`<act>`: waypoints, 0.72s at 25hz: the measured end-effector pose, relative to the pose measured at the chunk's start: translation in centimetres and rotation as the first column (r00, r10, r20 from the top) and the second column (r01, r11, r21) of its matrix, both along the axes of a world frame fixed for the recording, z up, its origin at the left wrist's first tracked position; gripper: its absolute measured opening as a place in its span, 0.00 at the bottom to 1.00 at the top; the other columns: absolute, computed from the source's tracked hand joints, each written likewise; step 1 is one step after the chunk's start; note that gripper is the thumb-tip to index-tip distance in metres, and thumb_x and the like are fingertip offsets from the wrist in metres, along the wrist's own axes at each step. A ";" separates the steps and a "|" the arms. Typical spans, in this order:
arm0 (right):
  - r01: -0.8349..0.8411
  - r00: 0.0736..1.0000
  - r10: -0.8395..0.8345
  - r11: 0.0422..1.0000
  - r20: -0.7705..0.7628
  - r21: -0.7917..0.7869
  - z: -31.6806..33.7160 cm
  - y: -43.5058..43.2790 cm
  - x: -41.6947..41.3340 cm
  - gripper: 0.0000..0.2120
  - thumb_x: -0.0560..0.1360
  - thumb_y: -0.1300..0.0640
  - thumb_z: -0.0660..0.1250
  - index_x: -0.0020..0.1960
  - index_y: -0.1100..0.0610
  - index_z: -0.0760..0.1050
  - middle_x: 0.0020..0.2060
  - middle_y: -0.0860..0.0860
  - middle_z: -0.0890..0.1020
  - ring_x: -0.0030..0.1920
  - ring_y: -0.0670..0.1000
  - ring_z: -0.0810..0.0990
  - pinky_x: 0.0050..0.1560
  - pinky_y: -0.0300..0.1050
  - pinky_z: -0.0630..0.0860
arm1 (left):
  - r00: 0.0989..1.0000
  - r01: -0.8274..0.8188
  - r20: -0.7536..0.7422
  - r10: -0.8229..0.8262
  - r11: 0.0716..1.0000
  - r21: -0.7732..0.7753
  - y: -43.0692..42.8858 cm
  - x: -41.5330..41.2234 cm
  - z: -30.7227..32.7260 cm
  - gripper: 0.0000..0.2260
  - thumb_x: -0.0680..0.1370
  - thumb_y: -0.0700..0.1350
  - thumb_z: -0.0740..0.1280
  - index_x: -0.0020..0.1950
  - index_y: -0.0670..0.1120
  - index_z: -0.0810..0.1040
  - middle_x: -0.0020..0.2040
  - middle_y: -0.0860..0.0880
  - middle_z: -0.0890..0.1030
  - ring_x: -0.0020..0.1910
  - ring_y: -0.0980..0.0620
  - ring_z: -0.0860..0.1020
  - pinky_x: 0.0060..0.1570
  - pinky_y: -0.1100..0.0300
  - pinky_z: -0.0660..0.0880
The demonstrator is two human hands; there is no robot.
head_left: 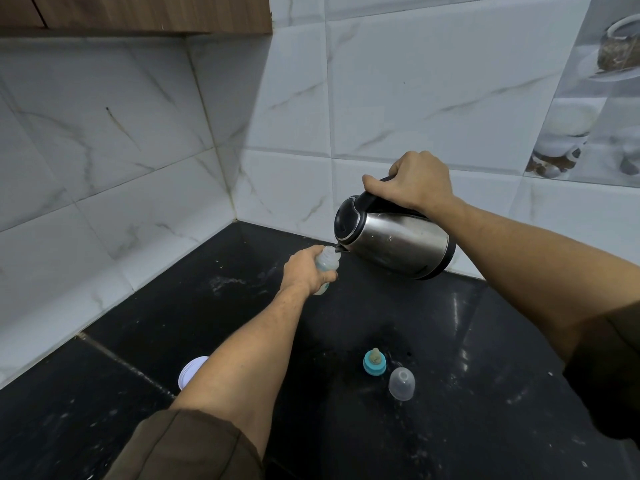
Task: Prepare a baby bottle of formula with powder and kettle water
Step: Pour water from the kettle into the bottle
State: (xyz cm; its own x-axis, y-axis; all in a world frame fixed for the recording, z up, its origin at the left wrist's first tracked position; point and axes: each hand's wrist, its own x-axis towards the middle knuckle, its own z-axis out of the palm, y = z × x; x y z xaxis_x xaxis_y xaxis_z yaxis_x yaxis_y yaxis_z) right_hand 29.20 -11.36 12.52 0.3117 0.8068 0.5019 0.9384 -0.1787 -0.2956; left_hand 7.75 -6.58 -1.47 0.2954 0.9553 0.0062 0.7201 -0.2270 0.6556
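Sleeves: olive-brown, bottom edge of frame, cuffs at the elbows.
Left hand: centre of frame, fingers wrapped tight round the baby bottle, held tilted above the black counter.
Right hand: clamped on the black handle of the steel kettle, tipped left, spout at the bottle's open mouth.
Teat ring: teal, lower centre, standing on the counter.
Clear cap: just right of the ring.
White lid: lower left, partly hidden by the left forearm.
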 end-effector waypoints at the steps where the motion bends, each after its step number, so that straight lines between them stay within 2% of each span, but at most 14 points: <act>1: -0.001 1.000 0.001 1.000 0.001 0.000 0.0 0.0 0.0 0.29 0.68 0.34 0.67 0.25 0.56 0.63 0.21 0.51 0.64 0.27 0.54 0.67 0.30 0.44 0.63 | 1.000 -0.002 0.000 0.002 1.000 0.003 0.0 0.0 0.0 0.26 0.71 0.48 0.78 0.69 0.54 0.79 0.59 0.50 0.83 0.60 0.46 0.79 0.63 0.50 0.75; 8: 0.006 1.000 -0.006 1.000 0.000 -0.006 -0.1 -0.1 0.0 0.28 0.67 0.34 0.66 0.25 0.56 0.66 0.20 0.51 0.65 0.27 0.54 0.69 0.30 0.44 0.65 | 1.000 0.001 -0.003 -0.001 1.000 0.009 -0.2 0.0 0.1 0.27 0.72 0.48 0.79 0.70 0.54 0.79 0.60 0.50 0.83 0.60 0.47 0.79 0.63 0.50 0.74; 12: 0.004 1.000 -0.004 1.000 0.003 0.000 0.0 -0.2 0.1 0.28 0.68 0.34 0.67 0.25 0.56 0.64 0.20 0.51 0.64 0.27 0.54 0.68 0.30 0.44 0.63 | 1.000 0.006 0.010 -0.006 1.000 0.005 -0.3 0.1 -0.1 0.26 0.72 0.48 0.79 0.69 0.54 0.79 0.60 0.51 0.83 0.60 0.47 0.79 0.62 0.51 0.74; 18: 0.008 1.000 -0.008 1.000 0.002 -0.001 -0.1 -0.2 0.3 0.28 0.68 0.34 0.66 0.26 0.56 0.68 0.20 0.52 0.67 0.27 0.54 0.71 0.30 0.43 0.64 | 1.000 0.011 0.011 -0.011 1.000 0.006 -0.3 0.1 -0.1 0.27 0.72 0.47 0.79 0.70 0.54 0.78 0.61 0.50 0.83 0.61 0.47 0.79 0.64 0.50 0.74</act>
State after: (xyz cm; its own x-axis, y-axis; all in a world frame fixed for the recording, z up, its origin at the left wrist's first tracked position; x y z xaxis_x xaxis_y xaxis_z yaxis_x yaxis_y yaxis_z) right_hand 29.49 -11.52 12.37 0.3171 0.8048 0.5018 0.9376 -0.1863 -0.2937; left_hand 7.80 -6.92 -1.54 0.3059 0.9520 0.0153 0.7104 -0.2389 0.6621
